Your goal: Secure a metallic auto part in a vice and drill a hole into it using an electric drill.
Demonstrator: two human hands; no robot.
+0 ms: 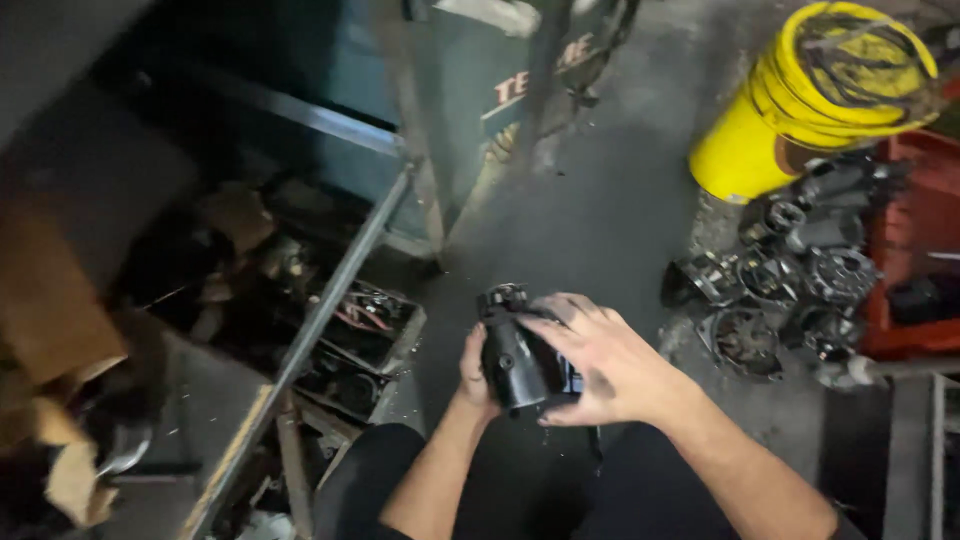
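Both hands hold a black metal motor part [518, 358] over the grey floor [600, 220]. It is round and fat like a can, smooth and a bit shiny. Its long way runs from 5 o'clock up to 11 o'clock, and the bumpy small end points to 11. The left hand [474, 375] curls under it. The right hand [605, 365] wraps over the top, fingers spread. At 2 o'clock stands a dirty yellow plastic bucket [790, 110], with a pile of dark round metal parts [790, 280] below it.

Black cylindrical motor part [515, 360], greasy, tilted, above concrete floor.
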